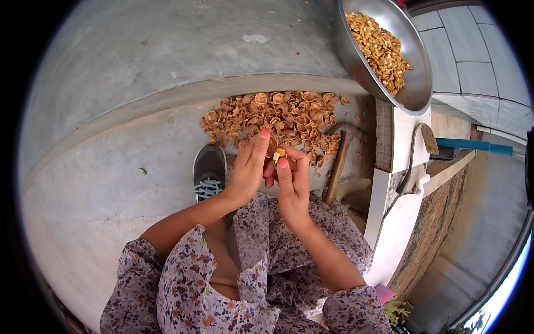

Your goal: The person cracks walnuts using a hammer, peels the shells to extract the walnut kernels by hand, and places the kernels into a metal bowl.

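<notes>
My two hands are close together above a heap of broken walnut shells point(300, 119). Between the thumb and fingers of my right hand point(293, 195) is a pale walnut kernel point(278, 155). My left hand point(247, 172) is closed, its thumb raised and its fingers curled beneath; a brown piece of walnut shell point(272, 146) shows beside the thumb, apparently in its grip. Part of that shell is hidden by my fingers. To the right of my right hand a hammer point(337, 167) leans, its head by the shells and its wooden handle toward my knee.
A metal bowl point(418, 72) of walnut kernels point(381, 50) stands at the upper right, beside a tiled surface point(461, 44). A concrete step point(183, 97) runs behind the shells. My shoe point(210, 170) is left of the heap. A curved-blade tool point(414, 153) lies on a white ledge at right.
</notes>
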Demonstrator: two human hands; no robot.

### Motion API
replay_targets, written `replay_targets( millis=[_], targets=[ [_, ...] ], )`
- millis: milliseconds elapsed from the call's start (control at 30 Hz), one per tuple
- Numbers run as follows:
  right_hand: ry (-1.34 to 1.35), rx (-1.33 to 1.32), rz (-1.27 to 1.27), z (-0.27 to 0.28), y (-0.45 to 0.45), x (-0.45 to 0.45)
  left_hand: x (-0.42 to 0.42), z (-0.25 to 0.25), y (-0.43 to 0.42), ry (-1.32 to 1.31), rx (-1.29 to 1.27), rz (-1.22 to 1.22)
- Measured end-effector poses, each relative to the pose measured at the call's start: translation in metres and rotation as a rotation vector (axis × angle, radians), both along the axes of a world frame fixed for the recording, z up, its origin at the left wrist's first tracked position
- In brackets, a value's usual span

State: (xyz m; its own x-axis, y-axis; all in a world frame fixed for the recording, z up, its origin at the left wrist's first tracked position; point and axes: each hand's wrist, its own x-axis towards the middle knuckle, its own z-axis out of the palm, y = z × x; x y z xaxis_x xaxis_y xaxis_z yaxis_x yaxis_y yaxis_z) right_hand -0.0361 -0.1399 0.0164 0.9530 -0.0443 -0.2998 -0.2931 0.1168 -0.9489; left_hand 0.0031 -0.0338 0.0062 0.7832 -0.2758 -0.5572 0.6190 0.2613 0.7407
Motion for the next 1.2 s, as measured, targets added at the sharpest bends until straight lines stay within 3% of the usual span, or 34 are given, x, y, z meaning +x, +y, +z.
replay_targets(
  millis=[100, 167, 200, 267, 300, 367, 433, 500, 567, 600, 633, 667, 733, 800, 933, 1000, 1033, 1067, 1100, 1167, 1200],
  targets=[
    [-0.084, -0.052, 0.029, -0.006, -0.008, 0.000, 0.000, -0.027, -0.002, -0.166, 0.114, 0.049],
    [-0.105, -0.312, 0.078, -0.004, -0.014, 0.003, 0.006, -0.041, -0.005, -0.746, 0.588, 0.034],
    [-0.104, -0.312, 0.078, -0.003, -0.017, 0.005, 0.007, -0.036, -0.003, -0.745, 0.588, 0.034],
    [-0.289, -0.764, 0.144, -0.002, -0.023, 0.011, 0.009, -0.015, 0.003, -0.324, 0.155, 0.009],
    [-0.286, -0.766, 0.141, -0.003, -0.027, 0.012, 0.008, -0.010, 0.003, -0.322, 0.153, 0.005],
    [-0.385, -0.865, 0.157, -0.006, -0.031, 0.015, 0.006, -0.003, 0.003, -0.071, -0.161, -0.118],
    [-0.344, -0.775, 0.159, -0.005, -0.035, 0.018, 0.006, -0.006, 0.003, -0.028, -0.223, -0.071],
    [-0.304, -0.683, 0.162, -0.007, -0.039, 0.019, 0.007, -0.013, 0.005, 0.145, -0.453, 0.119],
    [-0.011, -0.256, -0.017, -0.013, -0.043, 0.019, 0.009, -0.011, 0.007, 0.151, -0.392, 0.107],
    [-0.132, -0.559, -0.030, -0.002, -0.038, 0.025, 0.009, -0.011, 0.007, 0.156, -0.333, 0.095],
    [-0.132, -0.559, -0.029, 0.003, -0.038, 0.029, 0.008, -0.011, 0.007, 0.157, -0.333, 0.096],
    [-0.295, -0.878, 0.041, 0.006, -0.039, 0.033, 0.007, -0.013, 0.006, 0.138, -0.264, 0.091],
    [-0.460, -1.198, 0.112, 0.008, -0.039, 0.034, 0.006, -0.016, 0.006, 0.119, -0.196, 0.085],
    [-0.497, -0.929, 0.264, 0.008, -0.036, 0.031, 0.007, -0.017, 0.007, 0.032, -0.185, -0.027],
    [-0.501, -0.876, 0.105, 0.022, -0.039, 0.032, 0.014, -0.009, 0.014, 0.115, -0.127, -0.097],
    [-0.631, -0.910, -0.031, 0.057, -0.055, 0.050, 0.019, -0.024, 0.022, -0.387, 0.415, -0.022],
    [-0.683, -0.957, -0.070, 0.079, -0.065, 0.062, 0.020, -0.036, 0.028, -0.383, 0.415, -0.032],
    [-0.819, -0.950, -0.219, 0.093, -0.075, 0.083, 0.020, -0.050, 0.034, -0.647, 0.770, -0.073],
    [-0.706, -1.154, -0.210, 0.111, -0.091, 0.097, 0.021, -0.061, 0.040, -0.919, 1.125, -0.108],
    [-0.814, -1.555, -0.209, 0.122, -0.116, 0.124, 0.017, -0.077, 0.049, -0.918, 1.136, -0.175],
    [-0.767, -1.416, -0.260, 0.125, -0.122, 0.120, 0.018, -0.082, 0.051, -0.914, 1.152, -0.230]
  ],
)
